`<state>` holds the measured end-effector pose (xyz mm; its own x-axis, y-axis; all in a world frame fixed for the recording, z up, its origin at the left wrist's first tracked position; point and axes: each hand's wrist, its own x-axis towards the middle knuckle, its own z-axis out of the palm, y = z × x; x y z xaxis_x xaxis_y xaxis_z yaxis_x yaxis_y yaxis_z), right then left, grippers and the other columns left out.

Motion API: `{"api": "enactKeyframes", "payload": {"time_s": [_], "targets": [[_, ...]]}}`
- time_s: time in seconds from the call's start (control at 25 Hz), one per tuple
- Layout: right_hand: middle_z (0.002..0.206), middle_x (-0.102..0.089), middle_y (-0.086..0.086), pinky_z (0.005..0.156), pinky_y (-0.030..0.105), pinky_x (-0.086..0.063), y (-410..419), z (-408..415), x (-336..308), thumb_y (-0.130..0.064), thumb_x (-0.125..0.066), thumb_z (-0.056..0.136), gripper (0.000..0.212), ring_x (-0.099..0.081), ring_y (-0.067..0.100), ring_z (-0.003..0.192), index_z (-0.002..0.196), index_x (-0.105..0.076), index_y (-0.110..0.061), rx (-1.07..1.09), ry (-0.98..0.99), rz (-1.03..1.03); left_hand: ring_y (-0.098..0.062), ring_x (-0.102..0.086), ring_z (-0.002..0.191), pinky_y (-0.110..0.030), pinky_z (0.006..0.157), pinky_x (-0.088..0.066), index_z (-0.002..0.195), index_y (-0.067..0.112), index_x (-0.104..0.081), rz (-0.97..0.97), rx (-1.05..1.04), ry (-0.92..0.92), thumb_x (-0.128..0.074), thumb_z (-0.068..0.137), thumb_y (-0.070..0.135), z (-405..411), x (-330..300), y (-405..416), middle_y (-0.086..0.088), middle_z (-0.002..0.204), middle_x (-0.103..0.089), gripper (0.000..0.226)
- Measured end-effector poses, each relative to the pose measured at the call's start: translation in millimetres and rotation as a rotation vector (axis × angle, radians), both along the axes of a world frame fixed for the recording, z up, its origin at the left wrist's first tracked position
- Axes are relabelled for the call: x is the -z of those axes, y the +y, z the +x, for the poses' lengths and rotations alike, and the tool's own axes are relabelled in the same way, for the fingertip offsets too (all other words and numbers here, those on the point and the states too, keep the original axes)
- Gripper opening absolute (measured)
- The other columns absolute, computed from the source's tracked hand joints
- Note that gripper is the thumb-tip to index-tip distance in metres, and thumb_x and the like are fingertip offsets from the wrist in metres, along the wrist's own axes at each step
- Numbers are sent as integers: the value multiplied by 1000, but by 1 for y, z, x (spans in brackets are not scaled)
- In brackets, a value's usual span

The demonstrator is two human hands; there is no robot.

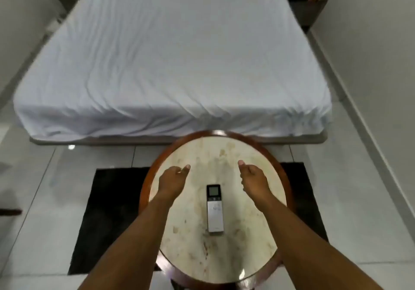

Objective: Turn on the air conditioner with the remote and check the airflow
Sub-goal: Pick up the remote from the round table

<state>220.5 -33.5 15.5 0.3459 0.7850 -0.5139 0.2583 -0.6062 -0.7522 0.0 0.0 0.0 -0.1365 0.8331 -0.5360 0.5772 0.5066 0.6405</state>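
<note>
A slim silver remote (215, 209) with a small grey screen at its far end lies flat in the middle of a round marble-topped table (226, 155). My left hand (173, 181) hovers over the table to the left of the remote, fingers loosely curled, holding nothing. My right hand (253, 179) hovers to the right of the remote, thumb pointing forward, also holding nothing. Neither hand touches the remote. No air conditioner is in view.
A large bed (170, 60) with a white sheet fills the space beyond the table. A black rug (107, 211) lies under the table on glossy white floor tiles. White walls run along both sides; a dark nightstand (307, 4) stands at the far right.
</note>
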Motion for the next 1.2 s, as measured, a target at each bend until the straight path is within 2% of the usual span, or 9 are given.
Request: {"api": "enactKeyframes", "payload": {"time_s": [0.12,0.24,0.4,0.6,0.76,0.84,0.96,1.08,1.2], "targets": [[78,-58,4,73,37,-45,-13,-6,74,-43,-51,100,37,-55,26,76,71,-55,-19,-26,-3,-111,-32,-58,114,-45,102,-46,117,7,-65,-126,-114,-61,-56,93,45,20,66,-26,-13,124,-65,46],[87,-63,7,72,33,-44,-29,-17,140,-35,-53,100,31,-59,27,83,88,-64,-9,-88,-26,-227,-29,-63,102,-45,95,-52,108,10,-69,-202,-181,-98,-57,95,29,40,121,-50,-12,115,-70,26],[100,-71,11,67,30,-44,-37,-34,190,-27,-52,100,29,-63,24,82,101,-69,-4,-132,-98,-287,-27,-67,93,-42,83,-57,96,15,-72,-232,-192,-81,-53,94,18,57,164,-64,-6,102,-72,19],[81,-64,-3,63,29,-46,-35,-48,208,-40,-63,92,27,-62,17,74,91,-68,-13,-45,-197,-250,-23,-66,88,-42,80,-58,95,15,-69,-201,-206,-32,-54,91,16,63,184,-66,-5,98,-71,15],[77,-70,3,53,25,-42,-37,-51,205,-39,-64,93,36,-66,23,71,85,-71,-5,-65,-72,-253,-24,-67,88,-44,81,-59,98,16,-69,-224,-257,-92,-53,92,16,60,178,-72,-5,99,-71,17],[85,-75,14,60,30,-47,-39,-48,197,-36,-62,94,40,-69,32,77,88,-70,3,-6,55,-255,-26,-68,89,-47,83,-59,94,18,-69,-239,-267,-146,-53,91,17,59,169,-74,-6,98,-71,16],[97,-72,23,69,37,-50,-40,-38,168,-33,-58,96,37,-68,33,79,96,-65,3,83,174,-212,-30,-68,90,-49,84,-57,83,25,-69,-202,-216,-214,-53,90,17,65,135,-75,-6,95,-73,19],[96,-71,15,73,38,-52,-33,-22,119,-33,-59,95,31,-66,30,83,98,-64,-3,204,194,-128,-28,-68,91,-47,88,-55,75,30,-70,-118,-93,-255,-54,89,18,80,86,-63,-2,92,-74,24],[92,-71,12,71,36,-50,-19,11,46,-36,-63,94,25,-66,27,79,91,-65,-11,302,211,22,-25,-67,95,-40,88,-54,83,27,-72,47,149,-219,-53,92,21,108,19,-37,2,94,-74,22]]}}
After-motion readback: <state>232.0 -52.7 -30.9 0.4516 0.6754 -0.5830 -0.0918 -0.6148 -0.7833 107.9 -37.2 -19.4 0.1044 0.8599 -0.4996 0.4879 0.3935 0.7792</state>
